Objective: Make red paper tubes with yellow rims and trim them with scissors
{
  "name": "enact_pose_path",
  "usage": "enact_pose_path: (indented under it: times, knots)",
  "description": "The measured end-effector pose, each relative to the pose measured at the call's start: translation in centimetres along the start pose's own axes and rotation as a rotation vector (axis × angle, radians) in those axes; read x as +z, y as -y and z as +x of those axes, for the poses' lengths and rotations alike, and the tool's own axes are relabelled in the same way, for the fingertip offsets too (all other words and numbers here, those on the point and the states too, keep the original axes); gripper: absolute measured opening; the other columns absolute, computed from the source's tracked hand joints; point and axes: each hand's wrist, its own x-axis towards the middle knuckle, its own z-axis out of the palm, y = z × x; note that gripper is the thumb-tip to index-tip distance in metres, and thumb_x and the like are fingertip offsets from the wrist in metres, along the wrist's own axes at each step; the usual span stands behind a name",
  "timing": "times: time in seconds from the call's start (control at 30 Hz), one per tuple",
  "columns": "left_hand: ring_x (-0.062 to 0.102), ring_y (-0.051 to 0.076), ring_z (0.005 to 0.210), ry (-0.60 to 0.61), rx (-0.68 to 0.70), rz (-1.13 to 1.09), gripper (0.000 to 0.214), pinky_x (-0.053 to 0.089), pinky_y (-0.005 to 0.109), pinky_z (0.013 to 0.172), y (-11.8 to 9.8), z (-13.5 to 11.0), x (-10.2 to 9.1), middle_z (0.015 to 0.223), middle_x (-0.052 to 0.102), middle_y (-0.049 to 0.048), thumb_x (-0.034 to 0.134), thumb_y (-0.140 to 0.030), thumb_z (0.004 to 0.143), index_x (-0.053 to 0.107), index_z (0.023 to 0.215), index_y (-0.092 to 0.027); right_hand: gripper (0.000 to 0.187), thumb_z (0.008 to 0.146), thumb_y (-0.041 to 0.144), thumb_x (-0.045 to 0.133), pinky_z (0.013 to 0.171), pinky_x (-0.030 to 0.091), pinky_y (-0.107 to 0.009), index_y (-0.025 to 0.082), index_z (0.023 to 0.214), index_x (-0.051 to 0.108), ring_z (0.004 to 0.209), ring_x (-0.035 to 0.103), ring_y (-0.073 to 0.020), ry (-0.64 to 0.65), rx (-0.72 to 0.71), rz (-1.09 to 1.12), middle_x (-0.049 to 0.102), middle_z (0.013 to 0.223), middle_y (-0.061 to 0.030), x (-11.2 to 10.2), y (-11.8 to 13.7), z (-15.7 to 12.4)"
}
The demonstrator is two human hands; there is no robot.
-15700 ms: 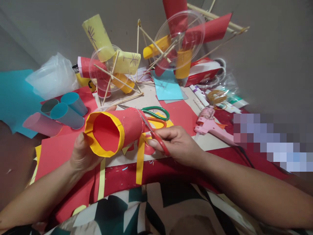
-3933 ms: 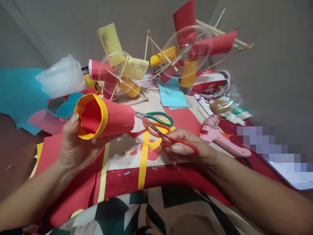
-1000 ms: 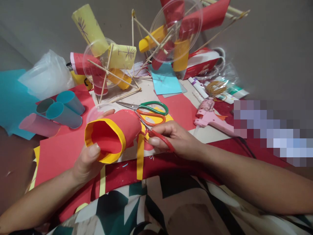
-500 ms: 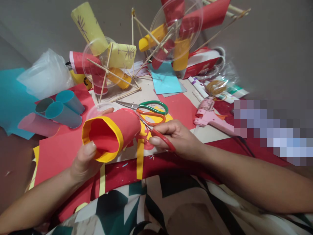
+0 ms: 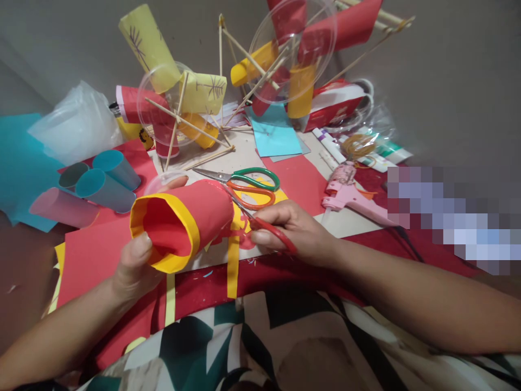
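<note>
My left hand (image 5: 136, 266) grips a red paper cup (image 5: 209, 212) with a yellow band around its open rim. The thumb lies at the rim and a fingertip shows behind the cup. The open end faces me, tilted to the left. My right hand (image 5: 295, 233) is closed on red-handled scissors (image 5: 280, 236), whose blades reach to the cup's far end. Behind the cup lies a second pair of scissors (image 5: 254, 179) with one green and one orange handle. A yellow paper strip (image 5: 233, 266) hangs over the table edge below the cup.
Blue paper cups (image 5: 106, 190) and a pink paper cup (image 5: 61, 209) lie at the left. Two stick-and-paper wheel models (image 5: 177, 117) stand at the back. A pink glue gun (image 5: 354, 203) rests at the right. Red paper sheets (image 5: 97, 255) cover part of the table.
The cup in my left hand has shifted slightly left. My right hand and the red-handled scissors have moved a little; both hands keep their holds.
</note>
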Motion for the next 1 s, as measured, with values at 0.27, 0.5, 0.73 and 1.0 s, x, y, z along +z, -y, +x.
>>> enact_pose_path:
  times: [0.27,0.5,0.73,1.0]
  knots:
    - [0.071,0.035,0.115,0.121,0.014,0.004,0.081,0.061,0.041,0.088,0.5,0.2,-1.0,0.124,0.074,0.0104,0.067,-0.063,0.079,0.052,0.148,-0.023,0.071,0.07,0.065,0.084,0.047,0.017,-0.023,0.019,0.05,0.033,0.052,0.023,-0.0045,-0.092,0.008,-0.001,0.027,0.052,0.0072,0.4,-0.2,-0.1]
    - [0.073,0.035,0.109,0.079,0.011,0.039,0.095,0.06,0.044,0.095,-0.8,0.9,0.0,0.114,0.077,0.0083,0.08,-0.064,0.069,0.05,0.151,-0.026,0.071,0.07,0.062,0.085,0.047,0.017,-0.023,0.019,0.051,0.031,0.053,0.023,-0.0048,-0.116,-0.003,-0.014,0.025,0.054,0.007,0.3,-0.2,-0.3]
    - [0.073,0.03,0.115,0.082,-0.023,-0.009,0.09,0.061,0.035,0.095,-1.2,0.8,-0.3,0.117,0.078,0.0033,0.089,-0.055,0.065,0.057,0.145,-0.027,0.072,0.072,0.063,0.082,0.045,0.015,-0.022,0.02,0.05,0.028,0.049,0.021,-0.0038,-0.014,0.012,-0.073,0.022,0.052,0.0081,0.1,0.4,-0.1]
    - [0.077,0.025,0.106,0.158,-0.044,-0.019,0.073,0.062,0.029,0.09,-1.5,1.1,0.0,0.117,0.079,0.0049,0.09,-0.052,0.067,0.069,0.129,-0.02,0.07,0.074,0.062,0.081,0.045,0.015,-0.022,0.019,0.05,0.031,0.049,0.02,-0.0035,-0.045,-0.008,-0.076,0.024,0.051,0.0077,0.2,0.4,-0.1]
